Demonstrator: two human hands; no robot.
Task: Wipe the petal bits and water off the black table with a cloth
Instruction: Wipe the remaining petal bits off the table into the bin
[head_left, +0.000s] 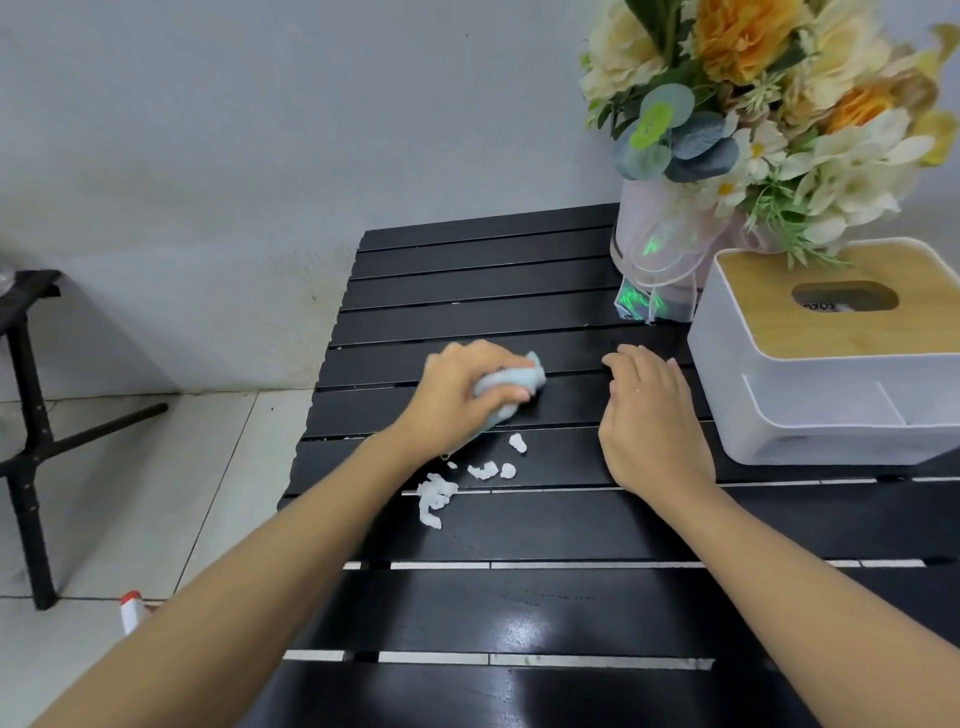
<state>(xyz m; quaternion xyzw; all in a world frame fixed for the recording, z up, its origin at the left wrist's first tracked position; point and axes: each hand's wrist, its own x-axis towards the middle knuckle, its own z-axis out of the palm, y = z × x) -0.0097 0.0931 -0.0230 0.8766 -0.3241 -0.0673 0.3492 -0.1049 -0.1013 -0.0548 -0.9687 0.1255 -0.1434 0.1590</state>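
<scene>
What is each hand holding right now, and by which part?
Left hand grips the bunched blue cloth round its middle, ends poking out. Right hand holds nothing, resting on the table.

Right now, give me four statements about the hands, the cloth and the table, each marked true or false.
The left hand grips the light blue cloth. True.
The white petal bits have all been wiped away. False: they lie on the black table beside the left wrist.
The right hand holds a second cloth. False: it holds nothing.
The flower arrangement stands beyond the white tissue box. True.
</scene>
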